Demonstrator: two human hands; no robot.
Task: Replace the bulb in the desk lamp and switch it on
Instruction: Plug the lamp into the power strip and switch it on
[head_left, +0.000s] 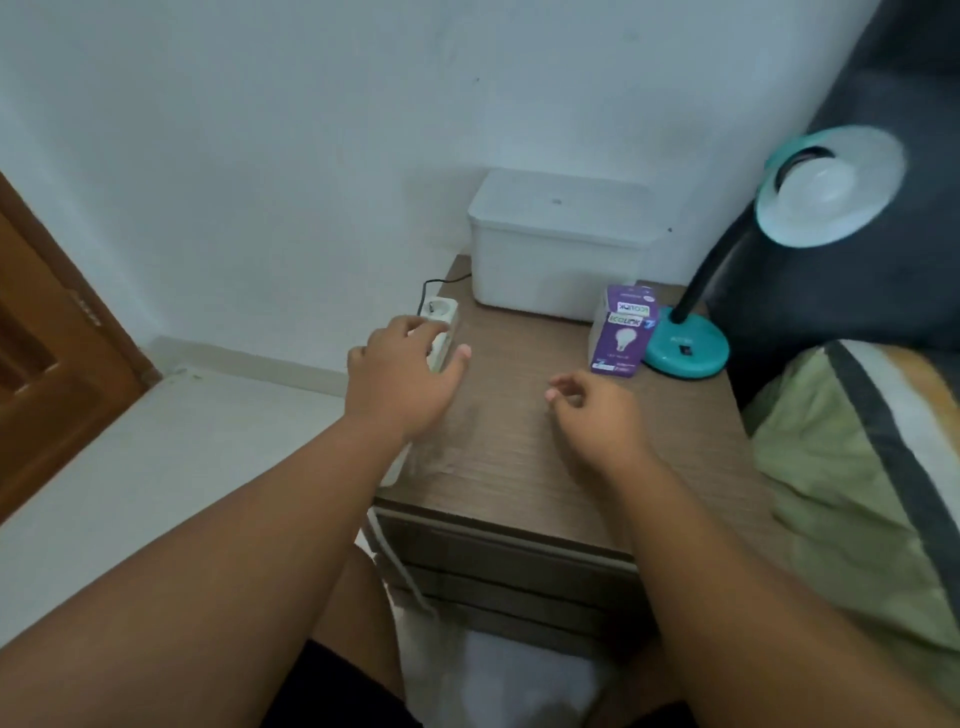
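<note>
A teal desk lamp stands at the back right of the brown nightstand (519, 467), with a round base (688, 349), a black bendy neck and a shade (831, 187) facing me with a white bulb (815, 179) in it. A purple bulb box (621, 332) stands upright just left of the base. My left hand (402, 371) lies over a white power strip (441, 325) on the nightstand's left edge, fingers spread. My right hand (592, 410) hovers over the tabletop in front of the box, fingers loosely curled and holding nothing.
A white lidded box (558, 249) sits against the wall at the back of the nightstand. A black cable (441, 283) runs from the strip toward it. A bed with a green pillow (857, 467) is at the right, a wooden door (47, 353) at the left.
</note>
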